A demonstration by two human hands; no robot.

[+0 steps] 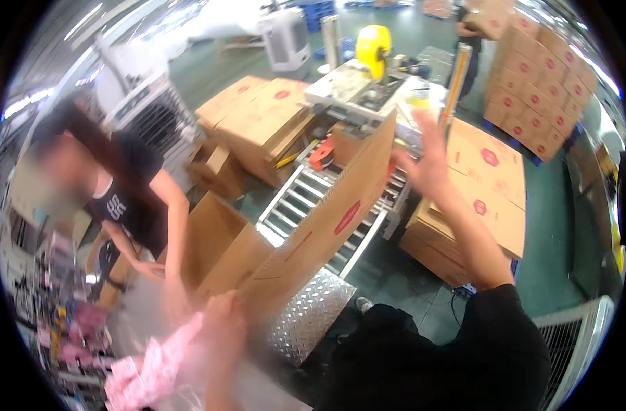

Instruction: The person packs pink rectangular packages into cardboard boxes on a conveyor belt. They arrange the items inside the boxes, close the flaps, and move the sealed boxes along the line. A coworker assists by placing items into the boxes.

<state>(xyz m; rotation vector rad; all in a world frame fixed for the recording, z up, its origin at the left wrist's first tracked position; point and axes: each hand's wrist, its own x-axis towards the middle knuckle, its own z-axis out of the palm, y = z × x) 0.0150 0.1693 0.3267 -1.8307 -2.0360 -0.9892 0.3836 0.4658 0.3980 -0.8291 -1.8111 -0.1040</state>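
A large open cardboard box [217,236] stands tilted in front of me, its long flap [326,226] with a red mark raised across the middle of the view. Blurred by motion, my left hand [224,325] closes at the near corner of the box. Right beside it lies crumpled pink fabric [152,366]; whether my fingers touch it is unclear. My right hand [426,161] is raised beside the flap's far end, fingers spread and holding nothing. Across the box, a co-worker's hands [162,274] reach toward its left side.
A roller conveyor [292,205] runs beneath the flap to a taping machine with a yellow wheel [373,51]. Flat cardboard stacks [494,185] stand on both sides. A diamond-plate metal step [313,315] lies near my legs. Stacked boxes [539,89] rise at the far right.
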